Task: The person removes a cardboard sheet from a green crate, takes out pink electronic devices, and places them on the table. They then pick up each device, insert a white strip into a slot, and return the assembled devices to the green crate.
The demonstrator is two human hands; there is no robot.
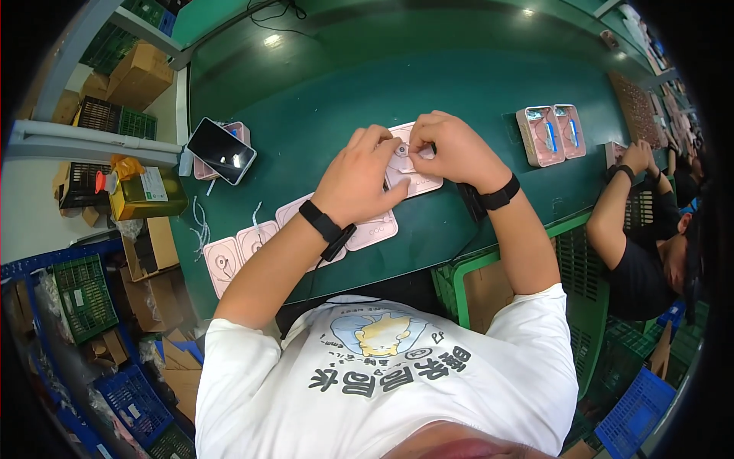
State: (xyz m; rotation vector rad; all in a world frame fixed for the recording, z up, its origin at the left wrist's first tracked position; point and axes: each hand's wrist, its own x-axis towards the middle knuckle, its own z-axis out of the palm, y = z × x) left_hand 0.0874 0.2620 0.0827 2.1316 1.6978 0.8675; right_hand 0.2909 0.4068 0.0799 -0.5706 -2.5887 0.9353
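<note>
In the middle of the green table lies a pink plastic casing [424, 185] with a small round part [403, 151] on its upper half. My left hand [358, 177] grips the casing from the left, its thumb lying across the casing and its other fingers bent beside the round part. From the right, my right hand [456, 151] pinches close to the round part; what sits between its fingertips is too small to make out. More pink casings [372, 232] line up to the left, partly hidden under my left forearm. Two have thin wires and a round part [223, 262] inside.
A black-screened phone [222, 150] rests on a pink casing at the left, near a yellow-green metal can [149, 193]. Clear plastic ties [201, 226] lie below. At right stands an open pink case [540, 138] with blue parts. Another person's arm [608, 222] reaches over the right end.
</note>
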